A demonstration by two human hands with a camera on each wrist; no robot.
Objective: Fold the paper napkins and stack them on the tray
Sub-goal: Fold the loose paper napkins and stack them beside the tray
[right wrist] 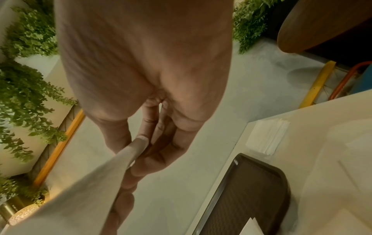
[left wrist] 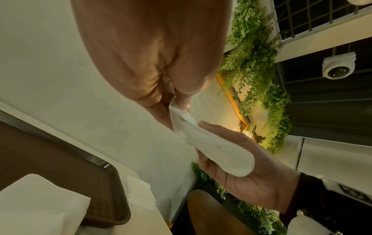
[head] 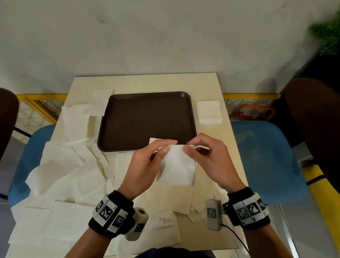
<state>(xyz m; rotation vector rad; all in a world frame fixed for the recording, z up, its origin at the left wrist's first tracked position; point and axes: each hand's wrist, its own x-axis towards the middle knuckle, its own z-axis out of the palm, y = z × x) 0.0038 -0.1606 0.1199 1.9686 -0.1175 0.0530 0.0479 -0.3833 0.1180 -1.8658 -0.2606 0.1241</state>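
Both hands hold one white napkin [head: 176, 165] up just in front of the brown tray [head: 143, 118], near its front edge. The left hand [head: 145, 166] pinches the napkin's top left corner between thumb and fingers; the right hand [head: 208, 158] pinches the top right corner the same way. The napkin hangs down between them, folded. A small folded stack [head: 208, 112] lies on the table [head: 205, 78] just right of the tray, and loose unfolded napkins [head: 66, 179] are spread left of the tray.
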